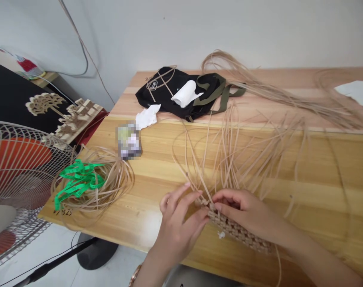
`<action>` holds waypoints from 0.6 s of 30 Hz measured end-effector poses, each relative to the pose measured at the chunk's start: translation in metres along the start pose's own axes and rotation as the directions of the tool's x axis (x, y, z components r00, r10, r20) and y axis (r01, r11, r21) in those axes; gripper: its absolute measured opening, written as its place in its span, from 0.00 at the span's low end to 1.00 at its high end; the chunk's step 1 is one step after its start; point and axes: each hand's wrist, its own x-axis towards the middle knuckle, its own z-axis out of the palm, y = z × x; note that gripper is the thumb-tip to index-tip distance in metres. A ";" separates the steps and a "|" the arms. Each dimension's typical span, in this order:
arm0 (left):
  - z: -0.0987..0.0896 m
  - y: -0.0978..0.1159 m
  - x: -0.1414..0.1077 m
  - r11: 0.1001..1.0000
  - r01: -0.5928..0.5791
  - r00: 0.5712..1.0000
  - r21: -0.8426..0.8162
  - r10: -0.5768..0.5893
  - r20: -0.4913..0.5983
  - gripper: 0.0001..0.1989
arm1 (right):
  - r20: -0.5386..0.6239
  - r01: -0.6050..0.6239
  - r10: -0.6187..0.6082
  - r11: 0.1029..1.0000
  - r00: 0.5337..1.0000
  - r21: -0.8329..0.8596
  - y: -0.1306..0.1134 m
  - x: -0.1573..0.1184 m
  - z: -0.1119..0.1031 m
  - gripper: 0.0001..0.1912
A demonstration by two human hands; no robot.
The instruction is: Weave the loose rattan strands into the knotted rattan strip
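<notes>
Weaving [239, 233], lower right of centre, slants lengthwise down rightward, loose strands [229, 159] upward; left hand [177, 227] and right hand [244, 209] apparently pinch its upper-left end. Black bag [166, 101], upper centre, bears white roll [184, 94].

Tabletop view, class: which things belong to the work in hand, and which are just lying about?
In the work:
woven piece, at left hand and right hand
strands fanning from it

Probably just lying about:
black bag
white paper roll on it
green tape
coiled strands beneath, perhaps spare

bare forearms, no sleeves, rose-gold chain-like bracelet [135, 275], left wrist
</notes>
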 end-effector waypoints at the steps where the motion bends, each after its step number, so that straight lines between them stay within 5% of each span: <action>1: 0.000 0.001 0.000 1.000 -0.010 1.000 0.020 0.010 -0.008 0.09 | 0.003 0.011 -0.011 1.000 1.000 -0.017 -0.001 0.000 -0.001 0.11; 12: 0.015 0.022 -0.012 0.981 0.093 0.991 -0.172 -0.108 -0.081 0.08 | -0.039 0.087 -0.105 0.944 0.994 -0.320 -0.019 -0.008 -0.002 0.07; 18: 0.017 0.037 -0.009 0.812 0.413 0.898 -0.412 -0.438 0.038 0.07 | -0.082 -0.004 -0.015 0.975 0.997 -0.224 -0.017 -0.002 0.002 0.04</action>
